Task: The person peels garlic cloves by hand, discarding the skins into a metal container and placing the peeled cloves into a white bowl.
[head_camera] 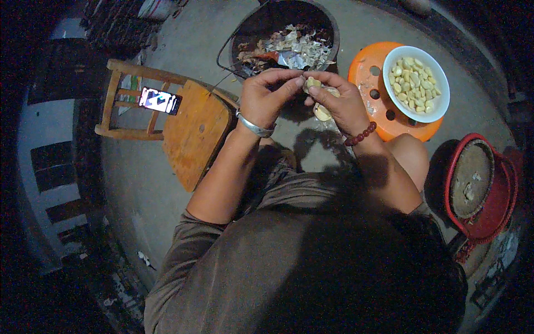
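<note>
My left hand (269, 96) and my right hand (340, 102) meet at the fingertips in front of me. Pinched between them is a pale garlic clove (313, 83), partly covered by my thumbs. More cloves (322, 112) show under the fingers of my right hand, against its palm side. Just beyond my hands stands a dark bucket (336, 29) holding papery garlic skins (300, 46) and other scraps. To the right, a white bowl (444, 89) of peeled garlic cloves (415, 83) rests on an orange plastic stool (362, 69) with round holes.
A wooden chair (200, 129) is at my left, with a lit phone (160, 101) by its backrest. On the right is a red plastic seat or basket (496, 217) with a round woven pad (469, 179) in it. The bucket's wire handle (220, 54) hangs out leftward.
</note>
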A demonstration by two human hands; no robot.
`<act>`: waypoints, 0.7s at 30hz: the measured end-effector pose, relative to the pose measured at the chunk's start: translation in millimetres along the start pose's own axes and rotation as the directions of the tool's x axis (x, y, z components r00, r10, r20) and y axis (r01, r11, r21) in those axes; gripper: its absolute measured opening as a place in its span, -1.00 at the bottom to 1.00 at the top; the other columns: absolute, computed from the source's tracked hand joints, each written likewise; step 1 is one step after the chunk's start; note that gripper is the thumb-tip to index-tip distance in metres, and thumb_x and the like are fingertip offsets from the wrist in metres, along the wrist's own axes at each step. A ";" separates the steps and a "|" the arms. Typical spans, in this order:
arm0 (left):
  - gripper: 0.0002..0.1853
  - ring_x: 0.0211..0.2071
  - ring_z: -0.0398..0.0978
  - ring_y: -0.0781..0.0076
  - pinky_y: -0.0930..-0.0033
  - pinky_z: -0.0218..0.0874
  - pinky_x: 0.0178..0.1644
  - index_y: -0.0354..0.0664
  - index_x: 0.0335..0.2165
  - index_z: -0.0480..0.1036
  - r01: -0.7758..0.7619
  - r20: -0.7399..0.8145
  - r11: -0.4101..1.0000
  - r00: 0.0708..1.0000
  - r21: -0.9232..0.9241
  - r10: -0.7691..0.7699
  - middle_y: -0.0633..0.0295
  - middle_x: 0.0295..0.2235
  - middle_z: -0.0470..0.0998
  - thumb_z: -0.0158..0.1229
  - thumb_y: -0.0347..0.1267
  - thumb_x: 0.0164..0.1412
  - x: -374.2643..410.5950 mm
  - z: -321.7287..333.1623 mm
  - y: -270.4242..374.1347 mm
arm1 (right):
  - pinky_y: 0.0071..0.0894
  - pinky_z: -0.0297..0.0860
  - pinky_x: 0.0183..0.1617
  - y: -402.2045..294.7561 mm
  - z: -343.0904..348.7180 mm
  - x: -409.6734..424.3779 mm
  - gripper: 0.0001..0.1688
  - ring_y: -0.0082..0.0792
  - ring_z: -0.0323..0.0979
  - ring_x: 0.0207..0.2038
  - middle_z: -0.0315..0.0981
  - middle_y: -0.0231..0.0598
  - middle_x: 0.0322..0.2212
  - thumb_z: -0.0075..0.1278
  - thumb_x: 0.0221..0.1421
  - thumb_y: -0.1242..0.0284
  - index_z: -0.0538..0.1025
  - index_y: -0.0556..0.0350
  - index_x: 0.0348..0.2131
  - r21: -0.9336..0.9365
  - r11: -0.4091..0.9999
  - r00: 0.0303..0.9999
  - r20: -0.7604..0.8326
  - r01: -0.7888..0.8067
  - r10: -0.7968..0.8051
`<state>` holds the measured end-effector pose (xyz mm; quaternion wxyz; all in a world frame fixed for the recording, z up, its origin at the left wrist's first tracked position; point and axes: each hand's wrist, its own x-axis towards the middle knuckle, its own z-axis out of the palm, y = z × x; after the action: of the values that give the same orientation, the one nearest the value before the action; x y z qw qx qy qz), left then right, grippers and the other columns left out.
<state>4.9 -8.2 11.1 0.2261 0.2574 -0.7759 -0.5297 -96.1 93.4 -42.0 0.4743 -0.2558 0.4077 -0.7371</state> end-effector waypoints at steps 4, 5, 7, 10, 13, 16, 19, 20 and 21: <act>-0.82 -0.44 0.34 0.51 0.54 0.14 -0.35 -0.31 -0.49 0.41 -0.011 0.019 0.998 1.000 0.058 0.010 0.16 -0.50 0.41 0.10 -0.45 -0.20 -1.1 -1.0 -0.8 | -0.73 0.25 -0.48 -2.1 2.6 -0.5 -0.70 -0.64 0.29 -0.53 0.30 -0.37 -0.50 -0.09 -0.16 0.51 0.31 0.19 -0.30 -0.088 0.995 0.999 0.005 0.054 -0.054; -0.81 -0.45 0.34 0.52 0.55 0.15 -0.35 -0.31 -0.48 0.41 -0.002 0.018 0.997 1.000 0.076 0.001 0.17 -0.51 0.41 0.09 -0.46 -0.20 -1.6 -1.0 -0.7 | -0.72 0.25 -0.49 0.6 2.9 -0.5 -0.70 -0.65 0.28 -0.55 0.31 -0.37 -0.50 -0.09 -0.17 0.51 0.32 0.19 -0.32 -0.108 0.991 0.997 -0.001 0.078 -0.079; -0.80 -0.46 0.34 0.55 0.56 0.15 -0.36 -0.31 -0.46 0.41 0.017 0.014 0.993 1.000 0.113 -0.018 0.19 -0.51 0.42 0.09 -0.47 -0.20 -4.0 -0.9 -0.6 | -0.71 0.24 -0.52 1.4 3.2 -1.7 -0.70 -0.66 0.28 -0.57 0.32 -0.38 -0.51 -0.08 -0.18 0.50 0.32 0.19 -0.33 -0.148 0.982 0.993 0.002 0.115 -0.116; -0.80 -0.48 0.34 0.59 0.59 0.17 -0.39 -0.31 -0.44 0.40 0.051 0.017 0.999 0.999 -0.015 -0.051 0.22 -0.52 0.43 0.08 -0.50 -0.19 -9.2 2.5 1.2 | -0.71 0.24 -0.53 -0.2 3.1 -3.1 -0.69 -0.67 0.27 -0.59 0.32 -0.38 -0.52 -0.07 -0.20 0.50 0.32 0.18 -0.33 -0.194 0.971 0.991 0.023 0.137 -0.135; -0.77 -0.45 0.35 0.57 0.61 0.20 -0.36 -0.34 -0.40 0.36 -0.004 0.061 0.999 0.998 0.040 0.001 0.22 -0.47 0.42 0.07 -0.54 -0.17 -10.2 1.1 5.2 | -0.71 0.24 -0.53 0.5 1.3 -3.1 -0.69 -0.67 0.27 -0.58 0.33 -0.38 -0.54 -0.06 -0.21 0.50 0.33 0.19 -0.34 -0.222 0.967 0.992 0.031 0.129 -0.126; -0.82 -0.51 0.34 0.64 0.63 0.18 -0.41 -0.32 -0.45 0.38 0.043 0.058 0.995 0.998 -0.090 -0.038 0.28 -0.53 0.42 0.05 -0.53 -0.18 -11.3 1.8 6.1 | -0.71 0.24 -0.52 -3.4 0.6 -3.7 -0.69 -0.67 0.27 -0.57 0.34 -0.37 -0.55 -0.05 -0.21 0.49 0.34 0.19 -0.34 -0.273 0.953 0.991 0.048 0.135 -0.127; -0.83 -0.52 0.33 0.66 0.65 0.17 -0.43 -0.32 -0.46 0.38 0.035 0.036 0.996 0.999 -0.077 -0.032 0.29 -0.54 0.42 0.06 -0.53 -0.18 -11.8 2.4 5.8 | -0.70 0.25 -0.51 -6.8 -0.3 -4.4 -0.69 -0.66 0.28 -0.56 0.34 -0.38 -0.55 -0.03 -0.22 0.49 0.35 0.18 -0.35 -0.292 0.950 0.993 0.050 0.115 -0.105; -0.83 -0.52 0.32 0.66 0.66 0.17 -0.44 -0.32 -0.46 0.38 0.039 0.033 0.998 0.999 -0.055 -0.037 0.29 -0.55 0.42 0.06 -0.53 -0.19 -12.0 2.7 6.5 | -0.69 0.25 -0.50 -7.2 -0.3 -4.6 -0.69 -0.66 0.28 -0.56 0.34 -0.38 -0.55 -0.02 -0.23 0.48 0.35 0.18 -0.35 -0.277 0.956 0.995 0.043 0.097 -0.088; -0.83 -0.53 0.32 0.67 0.66 0.16 -0.44 -0.32 -0.47 0.38 0.043 0.028 0.999 0.999 -0.032 -0.042 0.30 -0.55 0.42 0.07 -0.53 -0.19 -12.5 3.0 7.6 | -0.69 0.25 -0.50 -7.3 -0.6 -4.7 -0.68 -0.65 0.28 -0.56 0.34 -0.39 -0.55 -0.02 -0.23 0.48 0.35 0.17 -0.35 -0.261 0.962 0.997 0.038 0.079 -0.072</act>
<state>11.4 4.2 16.3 0.2083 0.2629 -0.7646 -0.5504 -98.2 99.5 -36.1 0.4136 -0.3419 0.4848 -0.6907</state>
